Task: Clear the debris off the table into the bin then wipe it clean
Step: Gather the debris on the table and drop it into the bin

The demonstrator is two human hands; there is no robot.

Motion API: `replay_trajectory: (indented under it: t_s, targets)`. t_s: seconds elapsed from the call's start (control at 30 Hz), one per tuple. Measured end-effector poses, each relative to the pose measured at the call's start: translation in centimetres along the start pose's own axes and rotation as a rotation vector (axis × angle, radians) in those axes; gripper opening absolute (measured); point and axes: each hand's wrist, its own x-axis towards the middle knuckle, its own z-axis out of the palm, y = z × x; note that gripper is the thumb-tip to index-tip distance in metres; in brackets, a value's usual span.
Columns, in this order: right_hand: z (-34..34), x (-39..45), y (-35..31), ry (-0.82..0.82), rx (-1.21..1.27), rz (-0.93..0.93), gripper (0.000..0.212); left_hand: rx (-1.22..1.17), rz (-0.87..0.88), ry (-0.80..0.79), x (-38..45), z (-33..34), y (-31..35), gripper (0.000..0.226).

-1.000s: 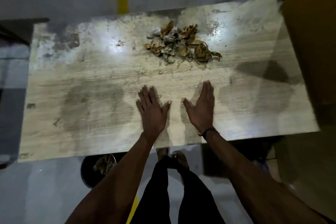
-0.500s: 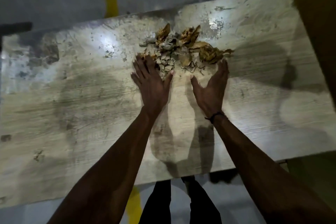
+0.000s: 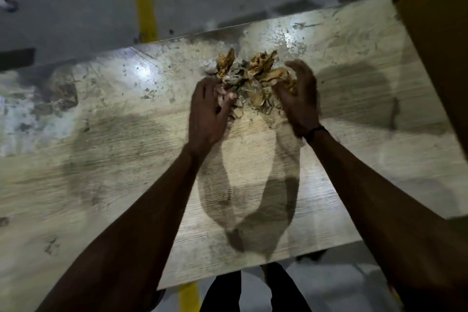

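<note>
Left hand [image 3: 207, 114] and right hand [image 3: 300, 99] flank the dry-leaf debris pile [image 3: 249, 78], fingers curled into it (gripping scraps), on stained table [image 3: 101, 159].

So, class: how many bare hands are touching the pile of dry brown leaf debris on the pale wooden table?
2. The left hand cups the near-left side of the brown leaf debris pile; the right hand curls round its right side. Both rest over the pale wooden table.
</note>
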Motion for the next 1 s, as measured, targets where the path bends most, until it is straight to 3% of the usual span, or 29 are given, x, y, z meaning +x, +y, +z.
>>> replay_trajectory:
  t_s: [0.07,0.17,0.3,0.47,0.57,0.7,0.83,1.0]
  targets:
    - [0.9,-1.3,-0.1,-0.09,-0.009,-0.001,0.063,0.024,-0.023,-0.007,-2.1,1.4,1.0,0.053]
    - [1.6,-5.8,-0.9,-0.08,0.019,0.049,0.063,-0.016,-0.058,-0.018,-4.9,2.8,2.5,0.055]
    - [1.0,-10.8,-1.9,0.047,0.126,0.015,0.045,-0.143,-0.091,0.013,-7.7,2.4,4.2,0.059]
    - [-0.1,-9.5,-2.7,0.203,0.173,0.028,0.045,-0.057,-0.071,0.173,-5.5,0.1,2.7,0.056]
    - [-0.9,-7.5,-1.9,0.204,0.084,0.076,0.054,-0.02,0.073,-0.013,-4.0,0.5,2.6,0.062]
    - [0.4,-5.5,-1.8,-0.015,0.032,0.015,0.056,0.01,0.119,-0.204,-3.5,1.8,2.4,0.058]
    - [1.4,-8.1,-1.9,-0.041,0.106,0.028,0.05,-0.07,0.087,-0.107,-5.8,2.9,3.4,0.047]
    - [0.6,-10.3,-2.7,0.202,0.037,0.011,0.049,-0.027,-0.02,0.103,-7.0,2.7,3.8,0.056]
